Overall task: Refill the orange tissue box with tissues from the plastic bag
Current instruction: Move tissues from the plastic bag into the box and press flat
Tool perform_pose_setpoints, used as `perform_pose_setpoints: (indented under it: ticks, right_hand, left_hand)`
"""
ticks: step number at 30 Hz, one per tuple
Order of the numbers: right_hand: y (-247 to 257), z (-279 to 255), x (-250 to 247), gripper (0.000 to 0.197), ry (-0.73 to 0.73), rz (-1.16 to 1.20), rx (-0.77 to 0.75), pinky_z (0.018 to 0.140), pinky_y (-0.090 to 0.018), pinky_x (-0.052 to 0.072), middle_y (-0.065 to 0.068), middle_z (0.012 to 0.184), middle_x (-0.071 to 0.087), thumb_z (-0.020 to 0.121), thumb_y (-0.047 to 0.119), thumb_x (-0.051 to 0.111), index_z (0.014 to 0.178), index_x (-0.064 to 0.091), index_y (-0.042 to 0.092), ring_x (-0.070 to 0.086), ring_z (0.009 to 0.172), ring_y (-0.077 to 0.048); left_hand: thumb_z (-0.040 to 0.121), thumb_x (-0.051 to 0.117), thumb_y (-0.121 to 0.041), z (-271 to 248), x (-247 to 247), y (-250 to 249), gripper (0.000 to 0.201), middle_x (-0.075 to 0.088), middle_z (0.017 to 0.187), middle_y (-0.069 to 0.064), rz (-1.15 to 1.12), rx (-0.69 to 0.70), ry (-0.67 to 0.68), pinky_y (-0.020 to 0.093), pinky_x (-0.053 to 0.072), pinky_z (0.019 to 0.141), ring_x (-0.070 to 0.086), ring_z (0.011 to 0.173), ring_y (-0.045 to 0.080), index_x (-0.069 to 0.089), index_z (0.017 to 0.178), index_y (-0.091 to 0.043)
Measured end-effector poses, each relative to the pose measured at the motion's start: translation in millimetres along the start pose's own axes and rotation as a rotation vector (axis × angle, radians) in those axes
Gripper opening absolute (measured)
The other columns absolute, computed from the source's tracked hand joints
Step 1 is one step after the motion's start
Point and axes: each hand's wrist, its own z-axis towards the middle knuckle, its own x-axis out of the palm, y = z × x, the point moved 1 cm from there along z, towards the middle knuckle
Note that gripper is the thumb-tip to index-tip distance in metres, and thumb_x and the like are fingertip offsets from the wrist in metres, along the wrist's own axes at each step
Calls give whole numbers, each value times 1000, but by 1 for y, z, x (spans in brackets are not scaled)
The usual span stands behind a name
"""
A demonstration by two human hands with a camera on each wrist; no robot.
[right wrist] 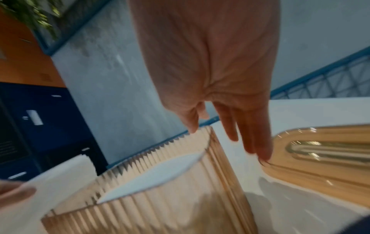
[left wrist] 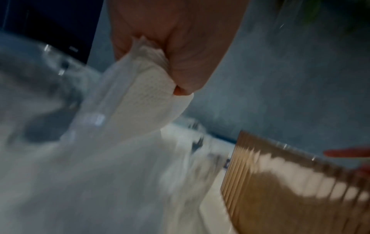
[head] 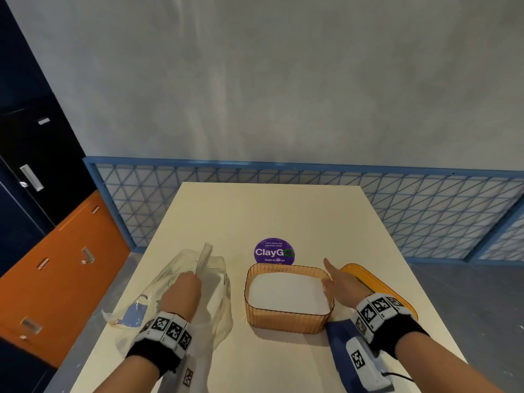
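The orange ribbed tissue box (head: 286,321) stands open on the table with a flat white stack of tissues (head: 286,292) inside. Its orange lid (head: 377,287) lies to its right. A crumpled clear plastic bag (head: 215,282) lies to the left of the box. My left hand (head: 187,282) is down in the bag; the left wrist view shows that hand (left wrist: 176,63) pinching a white embossed tissue (left wrist: 148,95). My right hand (head: 334,279) is open with straight fingers, between the box's right wall (right wrist: 160,205) and the lid (right wrist: 320,155), holding nothing.
A purple round ClayGo sticker (head: 274,251) sits on the cream table (head: 255,217) behind the box. A blue and white device (head: 360,355) lies under my right forearm. A blue mesh railing (head: 425,211) runs behind the table. Orange and dark cabinets (head: 56,265) stand at the left.
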Motion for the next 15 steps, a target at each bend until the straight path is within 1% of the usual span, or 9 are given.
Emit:
perform_pose_setpoints:
  ticks: [2, 4, 5, 7, 8, 10, 12, 13, 15]
  right_hand:
    - [14, -5, -13, 51, -171, -36, -90, 98, -31, 42, -15, 133, 50, 101, 26, 36, 149, 20, 17, 52, 118, -24]
    - [38, -14, -24, 42, -228, 148, -172, 91, -32, 45, -13, 124, 59, 100, 29, 38, 137, 44, 11, 58, 106, -23]
    - [52, -19, -27, 41, -166, 299, -194, 84, -33, 49, -13, 114, 64, 100, 33, 38, 129, 52, 9, 62, 94, -22]
    - [81, -30, -30, 49, 39, 639, -186, 72, -32, 54, -15, 103, 67, 99, 43, 34, 119, 56, 4, 65, 78, -23]
    - [94, -34, -32, 55, 140, 782, -170, 67, -32, 56, -19, 104, 67, 97, 49, 32, 118, 55, 4, 67, 77, -27]
    - [112, -43, -36, 62, 314, 999, -136, 64, -35, 59, -23, 113, 64, 94, 58, 31, 118, 51, 5, 67, 88, -36]
    - [121, -48, -41, 63, 414, 1122, -138, 70, -40, 60, -21, 112, 63, 92, 58, 38, 122, 50, 4, 65, 95, -39]
    - [123, -49, -44, 58, 412, 1140, -148, 72, -40, 60, -19, 108, 64, 93, 50, 43, 125, 50, 2, 65, 94, -36]
    - [122, -52, -49, 44, 317, 1065, -174, 67, -36, 60, -15, 102, 62, 94, 25, 52, 129, 47, -2, 64, 87, -27]
  left_hand:
    - [100, 32, -12, -12, -29, -5, 28, 62, 106, 13, -89, 21, -126, 34, 47, 78, 62, 97, 30, 58, 104, -2]
    - [100, 34, -16, -25, -51, -13, 27, 60, 93, 13, -137, 82, -299, 34, 41, 67, 62, 84, 33, 57, 95, -3]
    - [100, 34, -17, -31, -59, -18, 28, 59, 89, 13, -158, 143, -386, 33, 38, 62, 61, 78, 33, 56, 92, -3]
    - [99, 34, -20, -43, -71, -33, 28, 58, 86, 9, -176, 303, -507, 30, 35, 53, 60, 69, 30, 57, 91, -6]
    - [97, 35, -22, -48, -72, -41, 27, 59, 86, 6, -173, 382, -530, 29, 35, 48, 60, 67, 26, 58, 94, -9]
    - [89, 36, -23, -56, -71, -56, 27, 64, 88, -1, -133, 511, -534, 25, 37, 41, 63, 66, 18, 60, 100, -15]
    - [80, 38, -25, -62, -61, -70, 33, 69, 95, -3, -89, 632, -528, 21, 47, 48, 65, 78, 15, 55, 108, -19]
    - [79, 39, -25, -63, -52, -74, 36, 70, 102, -1, -68, 691, -536, 22, 51, 59, 64, 88, 15, 52, 113, -19]
    - [83, 42, -24, -65, -39, -81, 41, 67, 118, 5, -60, 770, -510, 30, 49, 81, 55, 109, 19, 46, 123, -19]
